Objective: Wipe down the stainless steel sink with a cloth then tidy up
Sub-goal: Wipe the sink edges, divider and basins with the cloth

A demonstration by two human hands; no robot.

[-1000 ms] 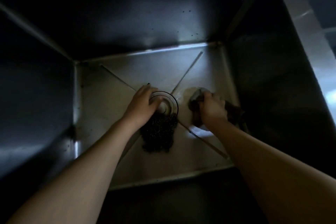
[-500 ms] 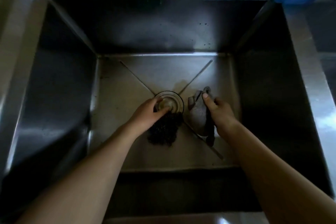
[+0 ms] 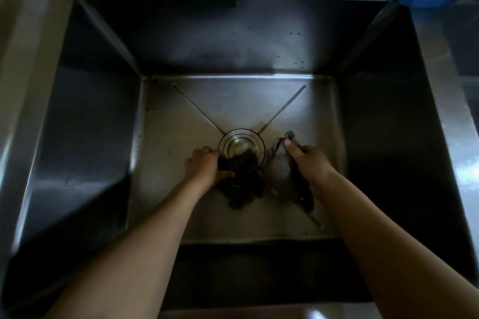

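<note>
While both hands rested on the sink floor, the left hand curled its fingers round a dark scourer at 6 o'clock of the drain; the right hand gripped the cloth with bent fingers at the drain's 3 o'clock.

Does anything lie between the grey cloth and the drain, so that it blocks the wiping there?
Yes. A dark scouring pad, gripped by the left hand, lies just left of the grey cloth and covers the near edge of the drain. The right hand holds the cloth on the sink floor.
</note>
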